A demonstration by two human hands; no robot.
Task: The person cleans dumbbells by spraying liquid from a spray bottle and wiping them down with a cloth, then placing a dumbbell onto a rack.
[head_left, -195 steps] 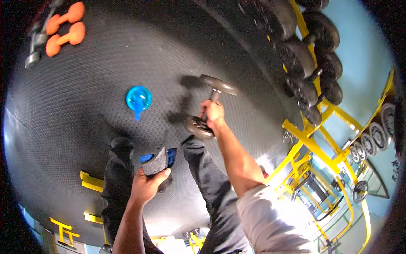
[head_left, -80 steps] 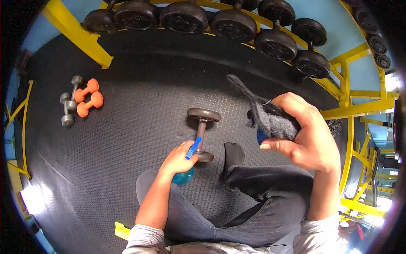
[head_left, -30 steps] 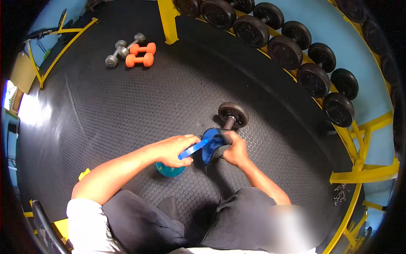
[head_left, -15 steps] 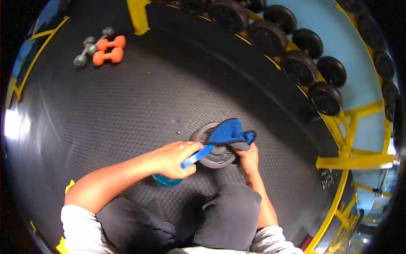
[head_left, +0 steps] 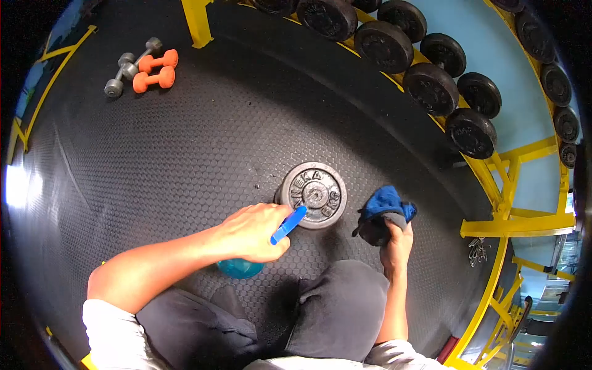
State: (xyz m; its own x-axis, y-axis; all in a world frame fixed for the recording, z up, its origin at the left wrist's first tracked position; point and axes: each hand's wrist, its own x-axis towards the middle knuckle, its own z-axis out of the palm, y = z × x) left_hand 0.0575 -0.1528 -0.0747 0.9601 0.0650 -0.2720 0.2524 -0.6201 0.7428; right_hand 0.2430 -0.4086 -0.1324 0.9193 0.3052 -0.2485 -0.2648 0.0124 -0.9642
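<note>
My left hand [head_left: 256,233] is closed round the top of a teal spray bottle [head_left: 240,267], whose blue nozzle or handle [head_left: 288,224] sticks out past the fingers. Most of the bottle is hidden under the hand and forearm. Just beyond those fingers a dark metal dumbbell [head_left: 314,195] stands on end on the black mat, its round face up. To the right of it, my right hand [head_left: 398,242] grips a bunched blue and black cloth item [head_left: 383,208], held above the mat and apart from the dumbbell.
Two orange dumbbells [head_left: 154,79] and grey dumbbells [head_left: 126,71] lie on the mat at the upper left. A yellow rack [head_left: 518,229] with several black dumbbells [head_left: 431,89] runs along the upper right. My bent knees [head_left: 339,308] are close in front.
The cloth has moved right, off the dumbbell, with my right hand. The dumbbell, earlier lying down, now stands on end. My left hand stays on the bottle.
</note>
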